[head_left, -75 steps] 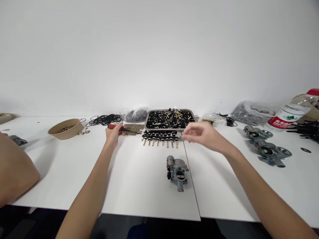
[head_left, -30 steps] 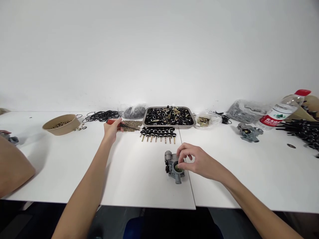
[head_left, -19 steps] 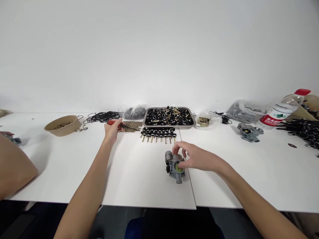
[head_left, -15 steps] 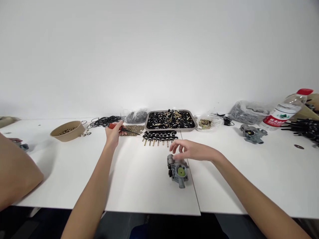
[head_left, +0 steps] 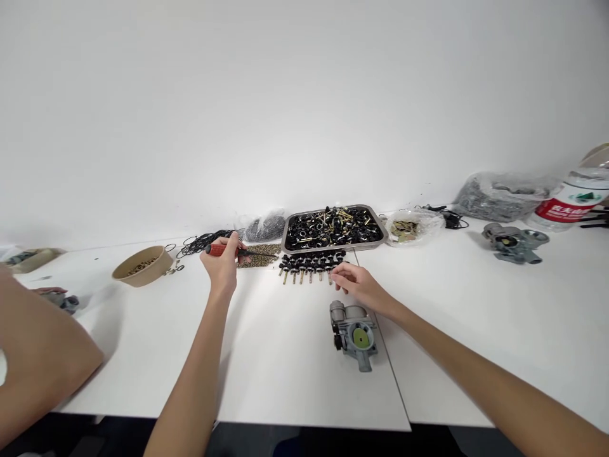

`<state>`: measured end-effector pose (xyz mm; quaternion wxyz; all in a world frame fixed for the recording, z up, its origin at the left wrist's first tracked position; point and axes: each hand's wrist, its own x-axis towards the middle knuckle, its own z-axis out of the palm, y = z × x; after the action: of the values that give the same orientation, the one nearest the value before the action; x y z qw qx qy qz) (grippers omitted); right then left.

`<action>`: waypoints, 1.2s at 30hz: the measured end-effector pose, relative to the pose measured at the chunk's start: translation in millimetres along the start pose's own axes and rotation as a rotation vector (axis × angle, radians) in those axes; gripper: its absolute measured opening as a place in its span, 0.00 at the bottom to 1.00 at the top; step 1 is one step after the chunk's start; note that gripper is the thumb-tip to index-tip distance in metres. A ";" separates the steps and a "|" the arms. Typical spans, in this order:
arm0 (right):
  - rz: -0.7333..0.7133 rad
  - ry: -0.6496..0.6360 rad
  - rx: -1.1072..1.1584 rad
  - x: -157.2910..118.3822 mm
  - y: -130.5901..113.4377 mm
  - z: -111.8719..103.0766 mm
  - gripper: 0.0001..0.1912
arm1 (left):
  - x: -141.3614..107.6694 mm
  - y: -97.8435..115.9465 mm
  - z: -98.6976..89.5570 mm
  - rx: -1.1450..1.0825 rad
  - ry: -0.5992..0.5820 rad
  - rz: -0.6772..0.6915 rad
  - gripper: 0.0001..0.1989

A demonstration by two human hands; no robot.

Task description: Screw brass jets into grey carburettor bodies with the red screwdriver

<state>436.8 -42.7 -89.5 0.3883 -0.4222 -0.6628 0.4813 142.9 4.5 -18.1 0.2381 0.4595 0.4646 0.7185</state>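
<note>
Viewed from beside the table [head_left: 280, 368], with the wall [head_left: 304, 114] at 12 o'clock and the grey housing [head_left: 354, 327] as the dial's centre, the layout is as follows. The housing rests on the white tabletop, its spout toward 6 o'clock and a green disc [head_left: 360, 338] showing in its round opening. The left hand [head_left: 221, 265], at 10 o'clock, is closed around the red handle of a screwdriver [head_left: 216, 250], the shaft directed toward 3 o'clock over the small brass pieces [head_left: 259, 257]. The right hand [head_left: 359, 284], at 12 o'clock just beyond the housing, has its fingers loosely curled, thumb and forefinger nearly together at the 3 o'clock end of the row of brass-stemmed parts [head_left: 311, 261]; whether they have hold of a stem, I cannot tell. The step in hand appears to be picking up one part. Recommended practice: pinch a single stem with the fingertips, lift it straight clear of its neighbours, and leave the row undisturbed. Keep the wrist high, since the housing lies close by and a knock could shift the disc. Hold the screwdriver tip clear of the brass pieces to avoid scattering them.
</note>
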 end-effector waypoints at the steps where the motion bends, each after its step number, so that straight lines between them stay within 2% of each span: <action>1: 0.000 0.005 -0.003 0.0 0.1 0.4 0.14 | 0.6 -2.8 -0.5 0.036 0.019 0.007 0.18; 5: 0.000 0.014 -0.014 -0.6 0.0 0.0 0.15 | 3.9 -12.7 -5.0 0.128 0.021 -0.021 0.18; 15: 0.000 -0.001 -0.016 -1.9 -4.1 0.7 0.15 | 2.9 -20.8 -4.0 0.166 -0.047 -0.088 0.18; 21: 0.013 -0.003 -0.031 -2.5 -4.1 -0.3 0.16 | 6.0 -16.0 -6.0 0.144 -0.007 -0.103 0.18; 25: 0.005 0.011 -0.011 -1.8 -3.4 -0.5 0.16 | 4.4 -5.9 -4.7 0.073 -0.024 -0.082 0.18; 29: 0.014 0.032 0.024 -1.3 -4.2 0.0 0.15 | -3.6 6.1 2.1 -0.017 -0.088 -0.090 0.18; 36: -0.016 0.045 -0.003 -0.7 -3.4 -1.8 0.14 | -33.6 16.7 27.4 -0.164 -0.306 -0.174 0.17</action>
<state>438.0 -43.4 -85.9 0.4062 -0.4281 -0.6582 0.4675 184.1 -16.6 -14.0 0.4036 0.5006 0.4010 0.6525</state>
